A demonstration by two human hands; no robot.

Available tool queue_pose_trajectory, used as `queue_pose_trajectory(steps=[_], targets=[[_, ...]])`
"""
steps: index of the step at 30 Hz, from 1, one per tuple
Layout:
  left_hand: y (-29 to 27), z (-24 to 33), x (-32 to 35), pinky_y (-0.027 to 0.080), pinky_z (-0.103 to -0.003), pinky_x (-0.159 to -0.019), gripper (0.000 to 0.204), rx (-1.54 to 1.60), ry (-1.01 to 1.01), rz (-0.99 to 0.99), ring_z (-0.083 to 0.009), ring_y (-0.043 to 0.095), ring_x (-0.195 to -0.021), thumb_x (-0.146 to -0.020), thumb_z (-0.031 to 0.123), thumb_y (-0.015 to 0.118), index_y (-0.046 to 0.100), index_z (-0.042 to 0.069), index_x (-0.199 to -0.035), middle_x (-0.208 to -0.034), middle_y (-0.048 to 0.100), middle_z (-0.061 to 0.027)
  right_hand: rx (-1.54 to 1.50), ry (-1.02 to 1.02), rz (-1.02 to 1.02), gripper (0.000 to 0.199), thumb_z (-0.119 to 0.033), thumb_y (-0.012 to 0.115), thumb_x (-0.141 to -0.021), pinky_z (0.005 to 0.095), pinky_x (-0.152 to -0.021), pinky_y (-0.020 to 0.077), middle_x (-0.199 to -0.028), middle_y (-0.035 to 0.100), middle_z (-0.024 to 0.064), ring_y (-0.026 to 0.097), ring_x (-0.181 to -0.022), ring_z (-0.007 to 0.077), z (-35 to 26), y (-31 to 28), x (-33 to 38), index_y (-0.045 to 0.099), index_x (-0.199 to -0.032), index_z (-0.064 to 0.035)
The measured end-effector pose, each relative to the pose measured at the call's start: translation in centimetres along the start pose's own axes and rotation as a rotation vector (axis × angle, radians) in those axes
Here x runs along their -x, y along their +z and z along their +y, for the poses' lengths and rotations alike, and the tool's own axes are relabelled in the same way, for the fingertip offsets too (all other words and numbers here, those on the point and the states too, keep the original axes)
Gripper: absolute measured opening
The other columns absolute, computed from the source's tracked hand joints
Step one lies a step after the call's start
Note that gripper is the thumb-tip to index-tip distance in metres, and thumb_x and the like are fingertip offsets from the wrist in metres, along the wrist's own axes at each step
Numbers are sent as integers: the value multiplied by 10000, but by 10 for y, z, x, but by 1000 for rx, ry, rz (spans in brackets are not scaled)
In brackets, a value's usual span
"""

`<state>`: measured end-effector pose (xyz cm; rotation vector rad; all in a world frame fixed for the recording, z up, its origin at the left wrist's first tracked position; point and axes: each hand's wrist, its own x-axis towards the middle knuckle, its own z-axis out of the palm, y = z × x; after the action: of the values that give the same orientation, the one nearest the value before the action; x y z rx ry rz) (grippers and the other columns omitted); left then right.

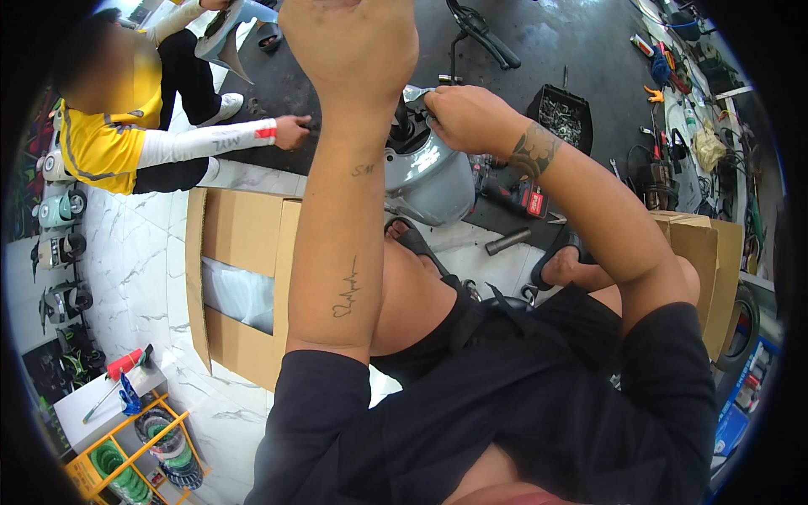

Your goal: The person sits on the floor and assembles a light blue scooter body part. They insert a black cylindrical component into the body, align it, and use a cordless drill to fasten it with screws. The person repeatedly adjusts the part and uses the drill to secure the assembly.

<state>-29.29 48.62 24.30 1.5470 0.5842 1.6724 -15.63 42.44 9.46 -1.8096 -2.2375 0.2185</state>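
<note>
My left hand (353,38) is raised at the top edge, its back toward me. Its fingers are hidden, so I cannot see what they hold. My right hand (471,118) is closed, thumb and fingers pinched at a thin silvery piece (416,92) whose kind I cannot make out. Just below both hands is a glossy grey rounded body part (433,181) of what looks like a scooter, between my feet. A dark stem (408,126) rises from it, partly covered by my left forearm.
An open cardboard box (240,227) with a plastic-wrapped thing stands at left. Beyond it a person in a yellow vest (126,135) crouches, one arm reaching out. A black tray of screws (562,118), a red-and-black power tool (526,200) and a metal tube (507,241) lie at right.
</note>
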Motion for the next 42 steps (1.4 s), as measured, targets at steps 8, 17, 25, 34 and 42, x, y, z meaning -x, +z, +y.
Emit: queue_pose_trajectory(steps=[8, 17, 25, 34, 42], targets=[[1, -2, 0, 393, -251, -572, 237, -50, 39, 16, -33, 499, -623, -1031, 210, 802, 697, 49, -891, -711, 595, 57, 102, 34, -153, 179, -70, 683, -785, 498, -783, 638, -940, 790, 237, 782, -869, 431, -7, -9, -16, 806, -899, -8], [-1, -7, -2, 393, -250, -591, 204, 14, 52, -8, -28, 504, -655, -1027, 180, 795, 695, 42, -913, -745, 602, 66, 241, -5, -199, 214, -148, 662, -842, 472, -757, 647, -940, 813, 171, 803, -865, 371, -19, -10, -19, 831, -949, -73], [-2, -5, -1, 404, -234, -574, 212, -51, 88, -26, -30, 519, -626, -1041, 193, 787, 679, 52, -926, -730, 608, 46, 190, 192, -240, 263, -177, 630, -866, 467, -789, 642, -980, 819, 194, 807, -895, 379, -22, -12, -15, 850, -978, -86], [3, 5, 2, 371, -247, -509, 208, 236, -78, -84, -58, 450, -525, -1038, 158, 782, 636, 65, -922, -654, 528, 34, 4, 283, -118, 335, -317, 640, -934, 500, -796, 642, -884, 795, 223, 789, -862, 423, -21, 0, -4, 827, -892, -43], [3, 3, -3, 440, -295, -525, 246, 120, -27, -50, -109, 485, -526, -1011, 140, 775, 604, 15, -886, -634, 527, -36, -1397, 654, -378, 450, -464, 712, -1054, 317, -467, 379, -642, 587, -1, 521, -501, 127, 87, 8, 102, 679, -784, -106]])
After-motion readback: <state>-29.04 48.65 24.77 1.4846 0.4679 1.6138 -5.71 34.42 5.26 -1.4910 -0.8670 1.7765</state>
